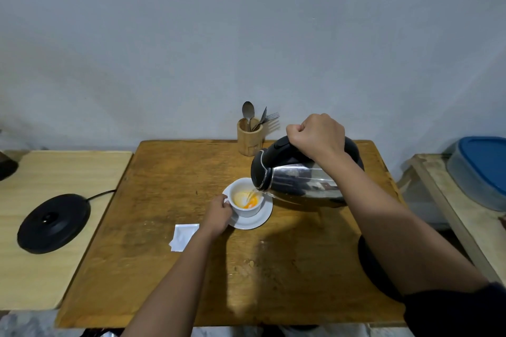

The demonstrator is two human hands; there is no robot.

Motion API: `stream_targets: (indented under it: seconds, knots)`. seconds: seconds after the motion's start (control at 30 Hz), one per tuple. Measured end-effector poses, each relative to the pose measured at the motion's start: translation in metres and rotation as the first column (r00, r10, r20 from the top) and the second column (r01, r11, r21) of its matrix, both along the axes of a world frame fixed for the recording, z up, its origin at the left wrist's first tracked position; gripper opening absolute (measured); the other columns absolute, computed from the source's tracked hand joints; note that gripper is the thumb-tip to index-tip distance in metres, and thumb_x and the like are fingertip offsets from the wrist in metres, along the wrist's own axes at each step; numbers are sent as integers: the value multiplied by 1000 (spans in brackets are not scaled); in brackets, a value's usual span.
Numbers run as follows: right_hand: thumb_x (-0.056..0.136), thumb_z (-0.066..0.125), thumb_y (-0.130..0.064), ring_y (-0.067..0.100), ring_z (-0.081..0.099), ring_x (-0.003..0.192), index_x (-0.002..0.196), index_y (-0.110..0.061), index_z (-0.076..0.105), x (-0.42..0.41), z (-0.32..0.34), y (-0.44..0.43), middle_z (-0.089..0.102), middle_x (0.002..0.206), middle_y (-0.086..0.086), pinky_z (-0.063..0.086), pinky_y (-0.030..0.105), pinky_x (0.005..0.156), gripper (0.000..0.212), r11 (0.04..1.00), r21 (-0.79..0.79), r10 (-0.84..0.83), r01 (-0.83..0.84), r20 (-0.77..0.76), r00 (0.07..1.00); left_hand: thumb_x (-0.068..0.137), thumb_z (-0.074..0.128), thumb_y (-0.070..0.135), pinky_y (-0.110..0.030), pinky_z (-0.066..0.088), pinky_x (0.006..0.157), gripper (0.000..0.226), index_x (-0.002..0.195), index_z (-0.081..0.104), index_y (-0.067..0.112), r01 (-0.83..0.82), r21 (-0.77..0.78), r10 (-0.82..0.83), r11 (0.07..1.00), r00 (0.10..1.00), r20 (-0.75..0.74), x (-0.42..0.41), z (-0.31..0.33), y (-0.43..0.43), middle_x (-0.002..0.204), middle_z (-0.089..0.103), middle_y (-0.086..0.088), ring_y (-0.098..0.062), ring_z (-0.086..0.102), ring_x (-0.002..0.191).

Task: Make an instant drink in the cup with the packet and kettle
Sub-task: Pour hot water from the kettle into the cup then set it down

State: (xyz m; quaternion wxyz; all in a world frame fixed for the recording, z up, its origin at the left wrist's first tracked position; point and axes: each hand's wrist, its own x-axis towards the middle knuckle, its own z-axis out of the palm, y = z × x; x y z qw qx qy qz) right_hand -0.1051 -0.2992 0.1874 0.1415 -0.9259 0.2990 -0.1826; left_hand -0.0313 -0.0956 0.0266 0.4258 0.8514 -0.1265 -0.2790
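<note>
1. We work at one wooden table [175,268]; a paler board [54,227] lies beside it at 9 o'clock.
2. One kettle [295,180] hangs tilted at 3 o'clock of the cup, spout low over the rim, so water runs straight in. Our right hand [316,135] has its fingers wrapped tight round the black handle, carrying the weight from above.
3. One black base [53,223] sits on the board, well apart at 9 o'clock, left behind for the pour.
4. One saucer [257,220] lies near the table's middle to catch drips.
5. One wooden holder [249,138] stands at 12 o'clock of the cup, by the wall, with one spoon, one fork and what looks like a knife.
6. One white cup [246,206] stands on the saucer, holding pale powder turning orange. Our left hand [219,215] pinches its handle at 9 o'clock, fingers closed, likely steadying it.
7. One torn packet [184,235] lies flat at 8 o'clock of the cup, apparently emptied.
</note>
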Motion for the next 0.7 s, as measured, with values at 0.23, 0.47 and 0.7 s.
stream_targets:
  seconds: [0.23,0.47,0.7]
  knots:
    - [82,49,-26,15,27,40,42,-14,35,-6,0,-1,31,42,-2,23,21,45,44,1000,11,-7,7,2,1000,96,36,10,-30,38,85,36,129,48,3,-5,19,4,1000,1000,8,-1,1,-2,131,54,-19,-24,50,104]
    - [81,48,-25,15,27,40,42,-14,34,-6,-2,1,30,42,-2,23,21,45,43,1000,7,-6,6,3,1000,95,37,10,-37,43,89,35,127,50,4,2,37,-2,999,1000,20,1,-1,-2,127,56,-19,-21,49,100]
    - [81,47,-26,15,27,41,43,-13,33,-3,0,8,30,42,-1,23,22,45,43,1000,4,-1,1,7,1000,94,36,5,-38,44,92,36,127,50,5,17,22,-17,1000,1000,-2,1,2,-3,128,56,-19,-26,52,106]
